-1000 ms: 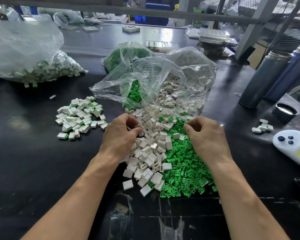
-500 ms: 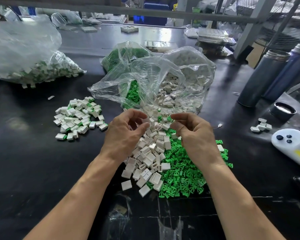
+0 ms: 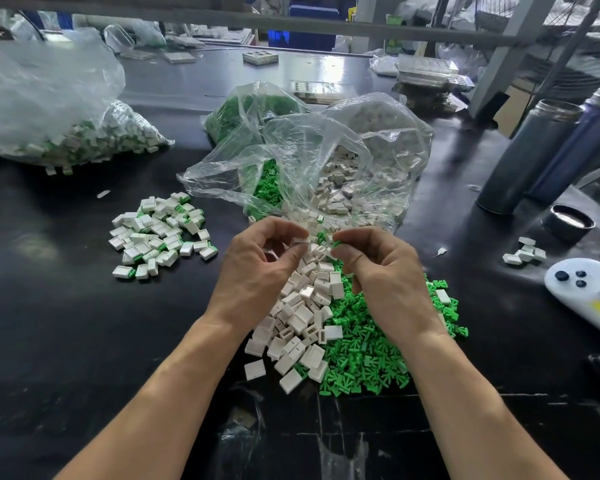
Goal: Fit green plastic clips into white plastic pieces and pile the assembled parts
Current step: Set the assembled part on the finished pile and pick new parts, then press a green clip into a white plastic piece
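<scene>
While left hand pinches white piece, right hand pinches green clip alongside

table: black, glossy, scuffed
white pieces: smooth plastic, slight shine, below fingers
clips: bright green plastic, matt
bag: clear thin film, wrinkled, beyond fingers
flask: grey brushed metal

Bright, diffuse overhead light. Glare streaks the glossy black surface at the far end. Wide-angle bending at edges; background slightly soft.
</scene>
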`<action>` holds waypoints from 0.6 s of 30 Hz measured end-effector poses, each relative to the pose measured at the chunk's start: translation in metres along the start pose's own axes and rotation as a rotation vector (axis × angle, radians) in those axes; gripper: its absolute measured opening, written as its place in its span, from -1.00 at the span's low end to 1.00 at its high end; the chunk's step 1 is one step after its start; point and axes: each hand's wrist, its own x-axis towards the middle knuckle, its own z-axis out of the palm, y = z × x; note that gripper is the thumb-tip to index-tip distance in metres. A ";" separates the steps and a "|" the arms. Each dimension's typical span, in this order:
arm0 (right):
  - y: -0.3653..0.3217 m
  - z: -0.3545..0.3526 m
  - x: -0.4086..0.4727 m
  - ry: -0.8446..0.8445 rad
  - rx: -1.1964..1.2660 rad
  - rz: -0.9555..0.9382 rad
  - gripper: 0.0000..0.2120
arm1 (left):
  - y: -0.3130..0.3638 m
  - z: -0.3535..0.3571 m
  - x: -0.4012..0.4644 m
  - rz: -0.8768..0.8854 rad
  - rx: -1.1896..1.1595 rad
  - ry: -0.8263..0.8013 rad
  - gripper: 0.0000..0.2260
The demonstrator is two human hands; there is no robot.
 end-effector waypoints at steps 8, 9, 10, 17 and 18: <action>-0.002 0.000 -0.003 -0.004 0.025 -0.009 -0.88 | 0.005 0.002 -0.003 -0.008 -0.059 -0.012 -0.89; -0.002 -0.001 -0.003 -0.002 0.038 -0.009 -0.88 | 0.006 0.002 -0.003 -0.012 -0.065 -0.015 -0.89; -0.002 -0.001 -0.003 -0.002 0.066 -0.006 -0.88 | 0.006 0.002 -0.004 -0.013 -0.064 -0.019 -0.89; -0.003 0.000 -0.003 0.004 0.166 0.000 -0.86 | 0.008 0.005 -0.003 0.041 0.054 -0.046 -0.85; -0.003 0.000 -0.002 0.011 0.177 0.001 -0.87 | 0.008 0.005 -0.003 0.049 0.062 -0.048 -0.83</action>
